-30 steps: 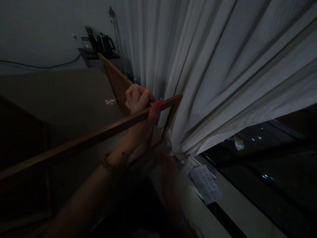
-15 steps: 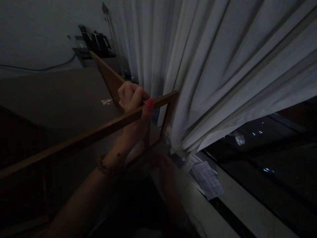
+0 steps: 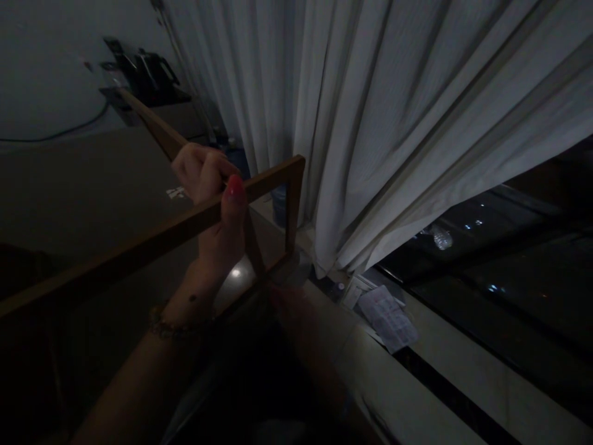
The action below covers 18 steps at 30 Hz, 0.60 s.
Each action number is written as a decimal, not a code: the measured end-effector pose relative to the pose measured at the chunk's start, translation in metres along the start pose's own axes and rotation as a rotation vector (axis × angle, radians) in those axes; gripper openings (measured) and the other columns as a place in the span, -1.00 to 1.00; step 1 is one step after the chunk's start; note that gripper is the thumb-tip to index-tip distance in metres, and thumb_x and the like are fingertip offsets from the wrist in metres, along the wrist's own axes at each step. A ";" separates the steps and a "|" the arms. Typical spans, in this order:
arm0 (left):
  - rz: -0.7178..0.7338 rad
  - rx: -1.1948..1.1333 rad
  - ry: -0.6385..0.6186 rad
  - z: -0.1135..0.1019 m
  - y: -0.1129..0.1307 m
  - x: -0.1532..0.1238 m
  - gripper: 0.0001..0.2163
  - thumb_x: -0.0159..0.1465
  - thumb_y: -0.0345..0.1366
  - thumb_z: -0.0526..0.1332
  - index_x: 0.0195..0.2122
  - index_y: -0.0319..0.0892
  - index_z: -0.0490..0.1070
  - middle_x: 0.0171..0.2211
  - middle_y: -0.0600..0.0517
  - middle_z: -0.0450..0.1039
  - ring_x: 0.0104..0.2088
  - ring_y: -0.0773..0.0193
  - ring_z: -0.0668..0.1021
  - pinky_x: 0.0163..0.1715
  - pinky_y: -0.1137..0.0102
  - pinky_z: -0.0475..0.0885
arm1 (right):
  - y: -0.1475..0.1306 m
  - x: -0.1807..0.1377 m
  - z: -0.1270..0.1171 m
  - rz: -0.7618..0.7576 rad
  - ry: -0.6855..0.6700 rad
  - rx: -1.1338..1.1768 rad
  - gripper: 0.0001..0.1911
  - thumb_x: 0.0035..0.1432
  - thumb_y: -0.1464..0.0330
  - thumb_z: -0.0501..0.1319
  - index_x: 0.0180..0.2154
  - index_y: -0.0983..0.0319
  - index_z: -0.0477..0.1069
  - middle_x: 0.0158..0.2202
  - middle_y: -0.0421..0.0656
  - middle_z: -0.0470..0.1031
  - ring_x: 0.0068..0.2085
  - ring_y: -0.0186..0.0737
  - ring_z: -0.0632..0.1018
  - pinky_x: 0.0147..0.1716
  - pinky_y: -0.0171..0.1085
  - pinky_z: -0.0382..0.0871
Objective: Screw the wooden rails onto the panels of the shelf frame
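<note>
My left hand (image 3: 213,191) is wrapped around the upper rail of a wooden frame (image 3: 152,241), thumb with red nail pressed on the near side. The frame runs from the lower left up to a corner at the middle, and its insides look open, with the floor and a shiny light spot seen through it. Low in the middle, my right hand (image 3: 290,306) is dark and smeared, close to the frame's bottom rail. Its fingers do not show clearly, nor whether it touches the rail. Behind my left hand, a flat wooden piece (image 3: 160,133) slants up to the left.
White curtains (image 3: 361,123) hang close beyond the frame's corner. Papers (image 3: 386,315) lie on the light ledge at right, beside a dark window (image 3: 509,272). A black kettle (image 3: 152,74) stands on a shelf at far left. A blue container (image 3: 279,204) sits behind the frame.
The wooden frame and my left hand have shifted left in view, as has the background on that side. My right hand has moved slightly left along the bottom rail.
</note>
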<state>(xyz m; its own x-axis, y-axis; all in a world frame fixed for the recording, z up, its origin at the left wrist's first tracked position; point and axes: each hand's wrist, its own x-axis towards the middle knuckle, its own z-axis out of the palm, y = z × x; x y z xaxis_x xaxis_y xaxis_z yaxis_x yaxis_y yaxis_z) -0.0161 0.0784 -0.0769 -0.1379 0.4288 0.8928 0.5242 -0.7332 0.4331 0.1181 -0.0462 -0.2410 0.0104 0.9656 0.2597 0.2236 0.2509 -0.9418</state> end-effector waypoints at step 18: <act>0.069 0.030 -0.016 -0.001 -0.007 0.000 -0.58 0.38 0.13 -0.11 -0.38 -0.07 0.25 -0.29 -0.02 0.17 -0.10 0.07 0.30 -0.06 0.02 0.22 | -0.005 0.017 -0.009 0.153 -0.050 0.207 -0.69 0.32 0.21 0.12 0.01 0.11 0.51 -0.30 -0.22 0.54 -0.31 -0.31 0.52 -0.29 -0.34 0.40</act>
<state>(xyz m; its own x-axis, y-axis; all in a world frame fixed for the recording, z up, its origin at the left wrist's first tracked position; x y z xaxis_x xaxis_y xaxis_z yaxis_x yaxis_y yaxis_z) -0.0205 0.0828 -0.0796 -0.0869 0.3863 0.9183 0.5571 -0.7453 0.3662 0.1262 -0.0320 -0.2296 -0.0207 0.9943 0.1046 0.0189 0.1050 -0.9943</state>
